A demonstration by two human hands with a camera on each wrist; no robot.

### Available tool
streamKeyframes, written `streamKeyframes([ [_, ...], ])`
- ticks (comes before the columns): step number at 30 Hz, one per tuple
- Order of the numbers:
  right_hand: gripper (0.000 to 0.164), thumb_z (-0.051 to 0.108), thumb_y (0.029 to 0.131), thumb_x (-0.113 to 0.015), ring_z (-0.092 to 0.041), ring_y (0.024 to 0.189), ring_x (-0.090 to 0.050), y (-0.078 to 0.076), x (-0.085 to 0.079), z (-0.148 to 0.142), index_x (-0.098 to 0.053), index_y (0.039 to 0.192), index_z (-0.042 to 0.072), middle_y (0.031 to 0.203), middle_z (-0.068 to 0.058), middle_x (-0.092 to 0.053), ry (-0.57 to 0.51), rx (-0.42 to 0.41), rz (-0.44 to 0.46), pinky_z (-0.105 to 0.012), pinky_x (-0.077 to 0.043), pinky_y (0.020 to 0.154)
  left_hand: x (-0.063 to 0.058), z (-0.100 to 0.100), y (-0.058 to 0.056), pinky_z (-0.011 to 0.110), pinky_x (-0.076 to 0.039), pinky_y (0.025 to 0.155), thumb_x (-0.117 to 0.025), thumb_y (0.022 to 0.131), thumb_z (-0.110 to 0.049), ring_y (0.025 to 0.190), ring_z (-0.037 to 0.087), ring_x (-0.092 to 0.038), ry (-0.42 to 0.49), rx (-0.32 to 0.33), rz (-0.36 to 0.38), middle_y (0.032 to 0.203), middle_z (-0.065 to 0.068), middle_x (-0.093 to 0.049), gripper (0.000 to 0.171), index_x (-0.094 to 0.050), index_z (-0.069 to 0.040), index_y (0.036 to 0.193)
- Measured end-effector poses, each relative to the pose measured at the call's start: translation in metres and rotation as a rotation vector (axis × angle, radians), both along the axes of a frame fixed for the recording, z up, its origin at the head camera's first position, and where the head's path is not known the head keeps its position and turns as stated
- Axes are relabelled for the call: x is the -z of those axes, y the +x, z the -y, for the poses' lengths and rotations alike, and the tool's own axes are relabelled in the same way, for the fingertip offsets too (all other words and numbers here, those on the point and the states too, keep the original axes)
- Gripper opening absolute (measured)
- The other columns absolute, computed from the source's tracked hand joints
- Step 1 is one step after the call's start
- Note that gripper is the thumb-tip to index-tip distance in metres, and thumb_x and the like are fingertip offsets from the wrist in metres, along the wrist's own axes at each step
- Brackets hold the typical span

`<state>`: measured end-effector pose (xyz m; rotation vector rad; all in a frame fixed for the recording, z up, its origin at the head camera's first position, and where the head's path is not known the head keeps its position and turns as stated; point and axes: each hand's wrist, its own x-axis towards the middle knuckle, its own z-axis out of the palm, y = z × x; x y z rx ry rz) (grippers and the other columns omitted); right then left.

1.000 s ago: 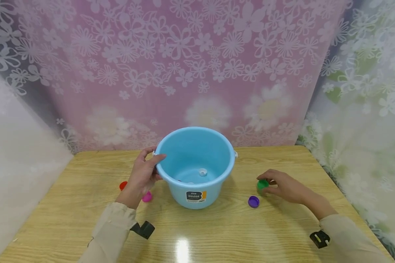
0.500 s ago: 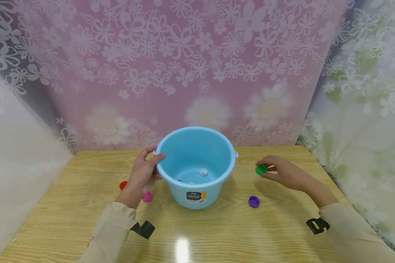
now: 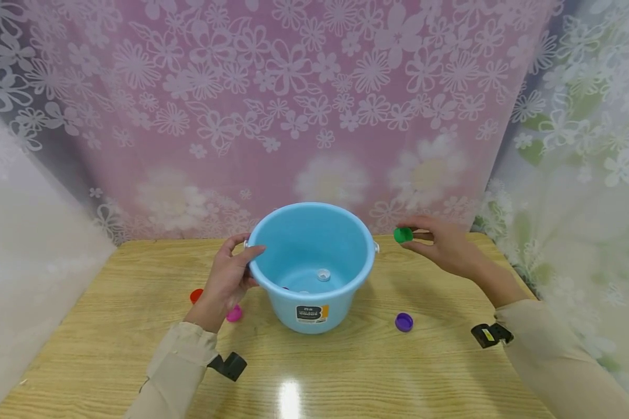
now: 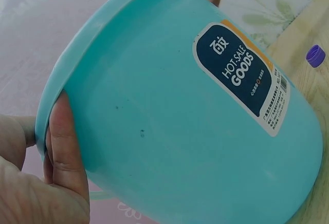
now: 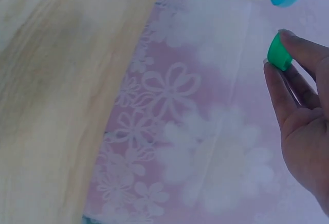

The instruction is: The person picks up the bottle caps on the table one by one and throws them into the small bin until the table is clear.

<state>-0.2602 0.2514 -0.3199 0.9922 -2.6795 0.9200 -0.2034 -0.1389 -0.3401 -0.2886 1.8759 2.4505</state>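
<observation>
A light blue bucket (image 3: pixel 311 311) with a label on its front stands mid-table, its mouth tipped toward me in the head view. My left hand (image 3: pixel 229 273) grips the bucket's left rim, thumb over the inside and fingers outside; the left wrist view shows those fingers (image 4: pixel 68 147) against the outer wall. Right of the bucket, my right hand (image 3: pixel 445 244) pinches a green bottle cap (image 3: pixel 403 235) between thumb and fingertips, raised above the table. In the right wrist view the green cap (image 5: pixel 279 52) shows its side. A white cap (image 3: pixel 323 274) lies inside the bucket.
On the wooden table (image 3: pixel 346 372), a purple cap (image 3: pixel 404 322) lies to the right of the bucket. A red cap (image 3: pixel 196 295) and a pink cap (image 3: pixel 234 313) lie on the left, beside my left forearm. A pink floral curtain (image 3: pixel 314 116) hangs behind the table.
My right hand has picked the green cap up off the table and carried it upward, away from me and slightly left. The left hand and the bucket stay in place.
</observation>
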Motion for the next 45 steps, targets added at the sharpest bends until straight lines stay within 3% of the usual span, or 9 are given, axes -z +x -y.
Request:
streamKeyframes([
  [9, 0.037, 0.012, 0.093, -0.063, -0.031, 0.11, -0.057, -0.006, -0.028, 0.024, -0.057, 0.129, 0.003, 0.12, -0.008, -0.054, -0.088, -0.041, -0.082, -0.034, -0.049, 0.091, -0.001, 0.002, 0.001, 0.02, -0.05, 0.044, -0.064, 0.093, -0.014, 0.046, 0.012, -0.058, -0.009, -0.003, 0.001, 0.062, 0.005, -0.058, 0.052, -0.035, -0.013, 0.137],
  [18, 0.04, 0.021, 0.095, -0.061, -0.032, 0.115, -0.056, -0.007, -0.042, 0.054, -0.055, 0.133, 0.009, 0.128, -0.007, -0.05, -0.059, -0.025, 0.021, -0.04, -0.049, 0.093, -0.001, 0.004, 0.002, 0.021, -0.05, 0.043, -0.063, 0.093, -0.013, 0.045, 0.012, -0.058, -0.008, -0.005, -0.002, 0.059, 0.005, -0.058, 0.052, -0.035, -0.012, 0.137],
  [29, 0.037, 0.009, 0.091, -0.067, -0.03, 0.111, -0.057, -0.01, -0.039, 0.094, -0.059, 0.126, 0.002, 0.121, -0.011, -0.053, -0.138, -0.189, 0.04, -0.034, -0.05, 0.092, 0.0, 0.003, 0.003, 0.021, -0.05, 0.043, -0.063, 0.093, -0.013, 0.045, 0.012, -0.058, 0.003, -0.005, -0.014, 0.058, 0.006, -0.057, 0.051, -0.036, -0.012, 0.137],
  [36, 0.039, 0.016, 0.089, -0.07, -0.024, 0.105, -0.062, -0.009, -0.033, 0.111, -0.06, 0.126, 0.007, 0.118, -0.004, -0.057, -0.043, -0.168, -0.005, -0.032, -0.053, 0.087, 0.001, 0.0, 0.001, 0.022, -0.051, 0.044, -0.062, 0.093, -0.012, 0.045, 0.013, -0.06, 0.011, 0.002, -0.019, 0.06, 0.007, -0.059, 0.05, -0.036, -0.013, 0.136],
  [45, 0.037, 0.012, 0.088, -0.07, -0.02, 0.106, -0.06, -0.016, -0.024, 0.128, -0.061, 0.123, 0.004, 0.117, -0.004, -0.059, -0.038, -0.245, -0.001, -0.03, -0.051, 0.09, 0.003, 0.001, 0.0, 0.023, -0.052, 0.045, -0.062, 0.093, -0.012, 0.047, 0.014, -0.061, 0.008, 0.0, -0.021, 0.062, 0.008, -0.06, 0.051, -0.036, -0.013, 0.136],
])
